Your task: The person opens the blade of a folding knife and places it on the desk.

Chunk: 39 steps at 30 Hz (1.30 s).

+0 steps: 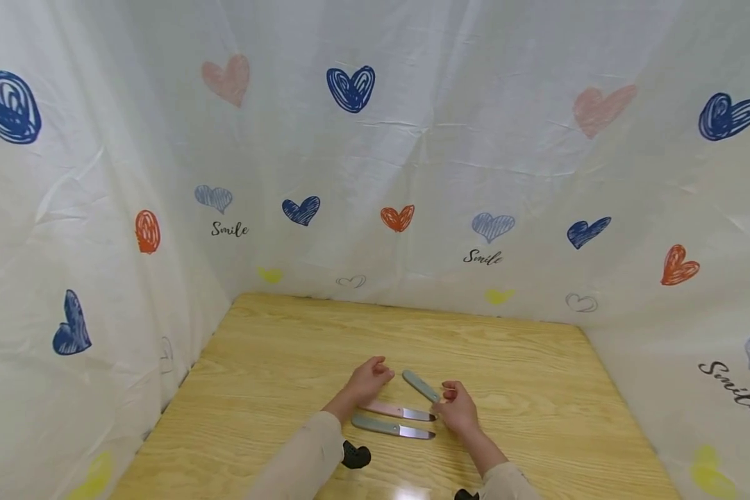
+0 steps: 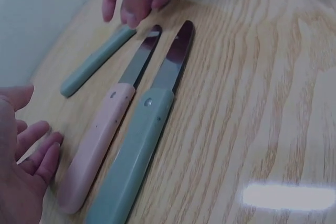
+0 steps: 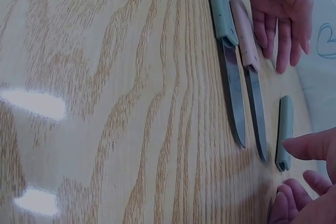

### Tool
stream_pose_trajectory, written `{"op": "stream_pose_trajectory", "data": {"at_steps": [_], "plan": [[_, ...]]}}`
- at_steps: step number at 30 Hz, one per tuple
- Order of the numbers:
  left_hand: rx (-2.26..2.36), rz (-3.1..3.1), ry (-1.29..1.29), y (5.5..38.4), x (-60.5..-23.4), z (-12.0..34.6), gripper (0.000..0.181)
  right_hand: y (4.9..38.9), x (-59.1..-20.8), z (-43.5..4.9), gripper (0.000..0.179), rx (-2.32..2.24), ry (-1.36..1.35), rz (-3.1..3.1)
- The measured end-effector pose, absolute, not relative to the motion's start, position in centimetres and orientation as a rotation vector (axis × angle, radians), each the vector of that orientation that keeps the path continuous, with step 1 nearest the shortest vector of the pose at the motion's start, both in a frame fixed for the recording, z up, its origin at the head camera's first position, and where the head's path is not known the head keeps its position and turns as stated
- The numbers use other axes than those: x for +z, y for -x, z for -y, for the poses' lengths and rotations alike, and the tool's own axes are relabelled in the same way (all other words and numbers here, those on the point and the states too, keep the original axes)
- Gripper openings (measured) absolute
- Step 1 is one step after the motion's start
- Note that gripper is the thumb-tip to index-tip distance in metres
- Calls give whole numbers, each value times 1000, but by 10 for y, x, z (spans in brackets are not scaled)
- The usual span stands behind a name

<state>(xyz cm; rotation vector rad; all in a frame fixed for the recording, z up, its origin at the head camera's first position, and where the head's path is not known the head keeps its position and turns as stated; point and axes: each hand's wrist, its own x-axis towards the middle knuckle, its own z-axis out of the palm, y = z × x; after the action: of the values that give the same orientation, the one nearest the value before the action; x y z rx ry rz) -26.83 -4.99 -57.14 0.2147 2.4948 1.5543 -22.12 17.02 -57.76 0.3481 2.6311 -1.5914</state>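
Observation:
Three knives with slim handles lie on the wooden table between my hands. The pink-handled knife (image 1: pixel 387 410) and the nearer green-handled knife (image 1: pixel 376 424) lie side by side, metal blades out and pointing right. Beyond them lies a second green handle (image 3: pixel 285 121), set at a slant, with no blade showing from it. My right hand (image 1: pixel 459 410) is at this handle's near end, the thumb tip overlapping it in the right wrist view and the other fingers loosely bent. My left hand (image 1: pixel 369 380) hovers beside the pink handle's butt, fingers relaxed, holding nothing.
The wooden table (image 1: pixel 275 347) has a white cloth (image 1: pixel 412 160) with printed hearts hanging around its back and sides. A black device (image 1: pixel 356 455) is at my left sleeve, and another (image 1: pixel 465 494) shows near the right sleeve at the bottom edge.

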Motion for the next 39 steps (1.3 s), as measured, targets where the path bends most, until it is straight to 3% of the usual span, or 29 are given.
{"op": "stream_pose_trajectory", "data": {"at_steps": [39], "plan": [[1595, -2211, -320, 262, -566, 16, 62, 222, -582, -166, 40, -1471, -174, -2786]]}}
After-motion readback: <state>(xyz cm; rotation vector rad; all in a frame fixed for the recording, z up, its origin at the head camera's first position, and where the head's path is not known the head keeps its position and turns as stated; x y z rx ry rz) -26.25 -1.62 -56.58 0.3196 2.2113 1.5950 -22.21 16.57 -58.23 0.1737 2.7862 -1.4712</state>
